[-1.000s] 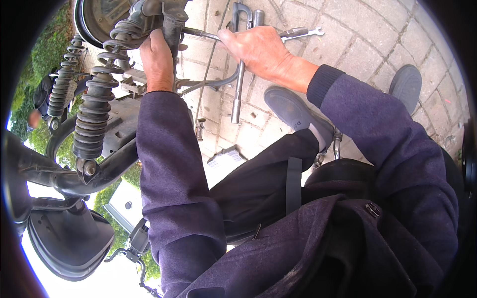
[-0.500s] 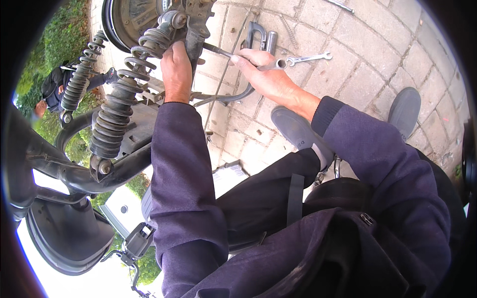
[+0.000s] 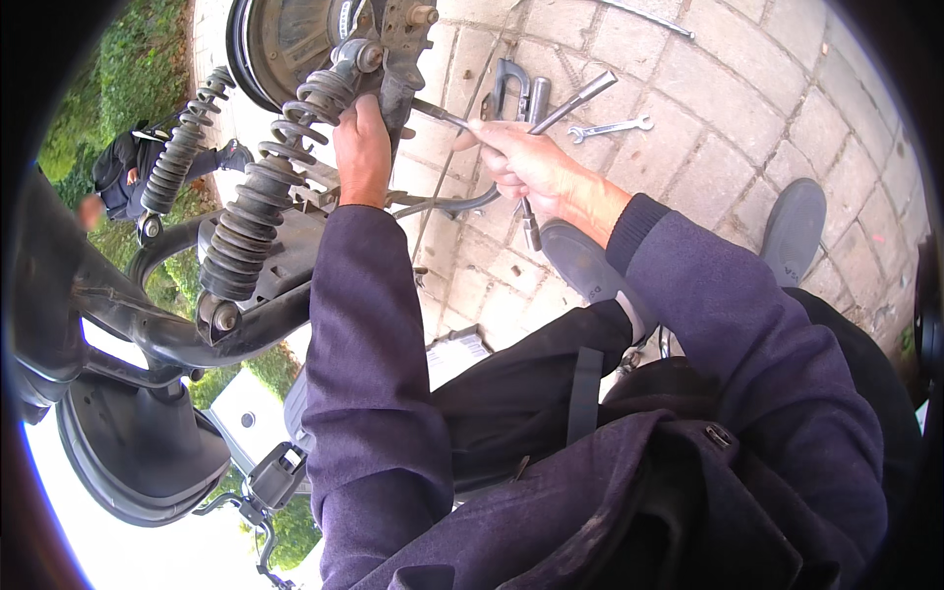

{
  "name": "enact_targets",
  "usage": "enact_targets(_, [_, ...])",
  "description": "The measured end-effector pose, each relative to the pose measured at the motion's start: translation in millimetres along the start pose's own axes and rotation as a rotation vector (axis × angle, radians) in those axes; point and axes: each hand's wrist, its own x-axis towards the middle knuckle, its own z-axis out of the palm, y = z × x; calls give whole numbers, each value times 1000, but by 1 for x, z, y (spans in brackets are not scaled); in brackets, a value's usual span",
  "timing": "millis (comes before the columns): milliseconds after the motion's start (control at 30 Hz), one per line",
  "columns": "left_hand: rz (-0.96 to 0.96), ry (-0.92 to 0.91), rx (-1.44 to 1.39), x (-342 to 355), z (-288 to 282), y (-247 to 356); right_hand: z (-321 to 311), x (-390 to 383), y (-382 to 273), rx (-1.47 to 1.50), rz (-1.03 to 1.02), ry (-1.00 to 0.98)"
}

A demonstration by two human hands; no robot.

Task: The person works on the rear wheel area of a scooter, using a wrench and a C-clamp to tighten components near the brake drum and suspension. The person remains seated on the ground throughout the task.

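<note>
My right hand (image 3: 531,165) is closed around a socket wrench (image 3: 588,93) with several arms. One arm points up and right past the hand, and another sticks out below it. Its shaft (image 3: 438,113) runs left to a dark metal bracket (image 3: 398,93) beside the wheel hub (image 3: 315,39). Just behind the bracket, my left hand (image 3: 364,157) is curled in, with the thumb upward near the lower coils of a shock absorber (image 3: 258,202). Its fingertips are hidden, so what they grip cannot be made out.
On the paving lie a combination wrench (image 3: 612,129), a dark U-shaped tool (image 3: 506,88), a metal cylinder (image 3: 538,98) and a long rod (image 3: 649,18). A second shock absorber (image 3: 185,143) and frame tubes (image 3: 256,334) stand left. Another person (image 3: 133,172) is farther off.
The socket wrench has rotated in my right hand: an arm that pointed toward me now points up and right, and another shows below. My left hand stays by the bracket. The view has shifted slightly.
</note>
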Motion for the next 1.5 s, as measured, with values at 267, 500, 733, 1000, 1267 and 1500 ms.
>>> enact_targets(267, [-19,13,-100,-1,2,0,-26,-8,9,-1077,-665,311])
enact_targets(500, [-46,-4,-178,2,2,-2,-13,5,9,-1245,-892,335])
enact_targets(733, [-38,-17,-137,2,3,-1,-11,5,2,-1341,-947,348])
enact_targets(1000, [-64,-26,-44,-1,1,1,-17,9,0,-1637,-984,306])
enact_targets(1267, [-37,-14,-91,1,3,-1,-13,10,-3,-1760,-913,322])
enact_targets(1500, [19,1,37,5,0,-5,1,4,-8,-1821,-947,367])
